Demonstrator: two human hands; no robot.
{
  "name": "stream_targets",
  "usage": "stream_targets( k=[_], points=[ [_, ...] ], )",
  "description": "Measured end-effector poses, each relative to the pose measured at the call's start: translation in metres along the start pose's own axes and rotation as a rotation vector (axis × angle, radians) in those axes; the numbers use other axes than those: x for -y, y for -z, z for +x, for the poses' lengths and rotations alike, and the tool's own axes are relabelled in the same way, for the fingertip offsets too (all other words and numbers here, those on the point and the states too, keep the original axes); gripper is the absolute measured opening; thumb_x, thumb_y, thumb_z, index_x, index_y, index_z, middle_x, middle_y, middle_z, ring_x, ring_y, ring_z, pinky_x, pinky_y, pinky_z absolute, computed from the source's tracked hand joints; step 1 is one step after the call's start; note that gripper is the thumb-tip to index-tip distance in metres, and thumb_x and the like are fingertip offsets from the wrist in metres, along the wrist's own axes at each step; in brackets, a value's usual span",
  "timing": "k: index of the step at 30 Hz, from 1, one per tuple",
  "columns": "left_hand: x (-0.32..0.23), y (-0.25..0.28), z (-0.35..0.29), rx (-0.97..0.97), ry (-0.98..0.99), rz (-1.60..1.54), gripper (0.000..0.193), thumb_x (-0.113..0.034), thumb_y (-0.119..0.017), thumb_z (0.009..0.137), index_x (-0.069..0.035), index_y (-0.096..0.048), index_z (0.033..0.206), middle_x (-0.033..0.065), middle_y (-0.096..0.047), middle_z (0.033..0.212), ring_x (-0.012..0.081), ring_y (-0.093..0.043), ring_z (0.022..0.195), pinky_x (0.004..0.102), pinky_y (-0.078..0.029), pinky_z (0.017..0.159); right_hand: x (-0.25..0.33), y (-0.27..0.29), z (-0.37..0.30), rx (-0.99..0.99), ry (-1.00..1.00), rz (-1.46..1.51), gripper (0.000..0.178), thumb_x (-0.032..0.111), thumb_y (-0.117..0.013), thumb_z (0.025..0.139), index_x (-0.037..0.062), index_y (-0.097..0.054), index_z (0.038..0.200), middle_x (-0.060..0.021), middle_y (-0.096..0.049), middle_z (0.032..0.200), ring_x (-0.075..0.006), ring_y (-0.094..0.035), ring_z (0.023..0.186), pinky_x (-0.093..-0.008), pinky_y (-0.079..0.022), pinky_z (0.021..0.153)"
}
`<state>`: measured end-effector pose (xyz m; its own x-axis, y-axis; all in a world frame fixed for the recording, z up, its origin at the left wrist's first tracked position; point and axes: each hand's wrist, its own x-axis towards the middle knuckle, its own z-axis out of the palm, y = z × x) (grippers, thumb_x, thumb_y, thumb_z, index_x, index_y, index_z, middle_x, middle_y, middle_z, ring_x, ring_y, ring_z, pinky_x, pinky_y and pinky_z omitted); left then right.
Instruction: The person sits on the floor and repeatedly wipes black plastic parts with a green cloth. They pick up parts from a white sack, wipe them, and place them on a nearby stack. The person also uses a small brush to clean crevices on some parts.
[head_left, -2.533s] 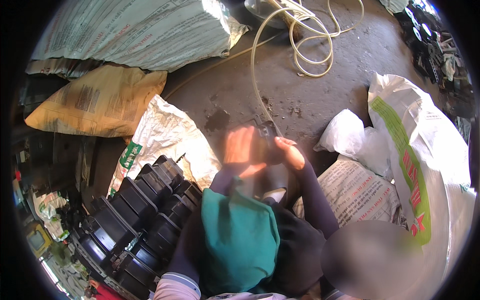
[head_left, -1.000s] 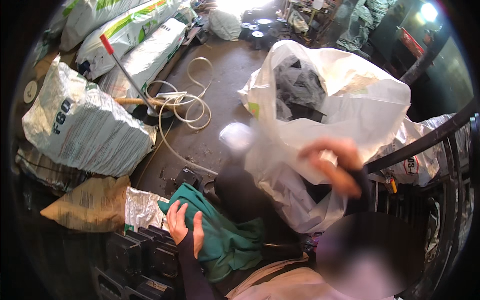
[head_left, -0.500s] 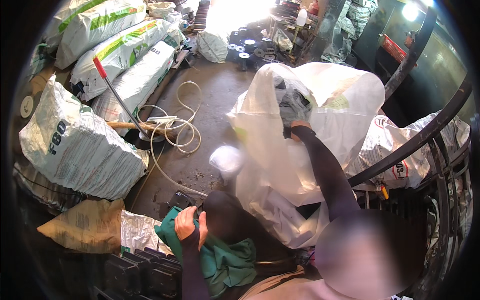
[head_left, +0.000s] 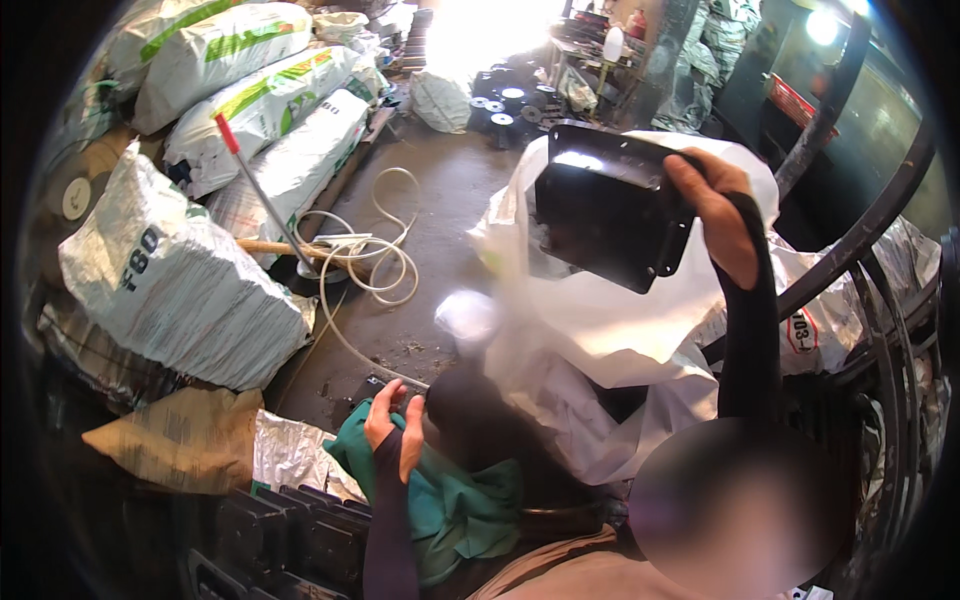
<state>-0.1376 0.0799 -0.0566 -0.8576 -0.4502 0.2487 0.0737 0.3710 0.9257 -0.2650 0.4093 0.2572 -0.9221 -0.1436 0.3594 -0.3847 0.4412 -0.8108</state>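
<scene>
In my right hand is a black box-shaped part with small holes along its flanged edges. My fingers grip its right side. The part is tilted above the mouth of a large white sack, whose inside it partly hides. My left hand lies over a green cloth draped by my dark-clad knee. Its thumb stands apart from the fingers, and I see nothing held in it.
Black box-like parts are stacked at lower left. A pale hose lies coiled on the floor, beside a red-handled rod. Filled white sacks line the left. Curved dark metal bars rise at the right.
My right hand has come up out of the white sack with the black box-shaped part. My left hand stays by the green cloth, and the view has shifted slightly.
</scene>
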Motion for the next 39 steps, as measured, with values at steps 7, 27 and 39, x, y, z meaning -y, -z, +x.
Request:
stream_targets(
  k=[7,27,39],
  points=[
    [-0.035,0.021,0.034,0.025,0.148,-0.512,0.053,-0.039,-0.066,0.099,-0.002,-0.055,0.136,0.0151,-0.068,0.117,0.0258,-0.067,0.103,0.0366,-0.052,0.092,0.009,-0.138,0.018,0.109,0.161,0.460,0.022,0.021,-0.061,0.103,0.0006,-0.068,0.106,0.0011,-0.067,0.088,-0.0064,-0.060,0.079,-0.0224,-0.046,0.074],
    [0.197,0.054,0.101,-0.133,0.873,-1.113,0.037,-0.028,-0.065,0.095,-0.002,-0.060,0.120,0.0137,-0.067,0.108,0.0276,-0.065,0.101,0.0421,-0.056,0.084,-0.193,-0.478,-0.036,0.728,0.808,-0.233,0.039,0.020,-0.069,0.081,0.0151,-0.068,0.119,-0.0141,-0.057,0.131,-0.0373,-0.050,0.126,-0.0497,-0.043,0.104],
    [0.351,0.016,0.031,-0.373,1.077,-0.598,0.035,-0.024,-0.071,0.084,0.006,-0.069,0.101,0.0130,-0.066,0.086,0.0242,-0.065,0.065,0.0341,-0.051,0.053,-0.222,-0.449,-0.010,1.050,-0.043,-0.338,0.049,0.030,-0.070,0.089,0.0128,-0.060,0.135,-0.0204,-0.060,0.131,-0.0378,-0.055,0.125,-0.0464,-0.046,0.105]
  ],
)
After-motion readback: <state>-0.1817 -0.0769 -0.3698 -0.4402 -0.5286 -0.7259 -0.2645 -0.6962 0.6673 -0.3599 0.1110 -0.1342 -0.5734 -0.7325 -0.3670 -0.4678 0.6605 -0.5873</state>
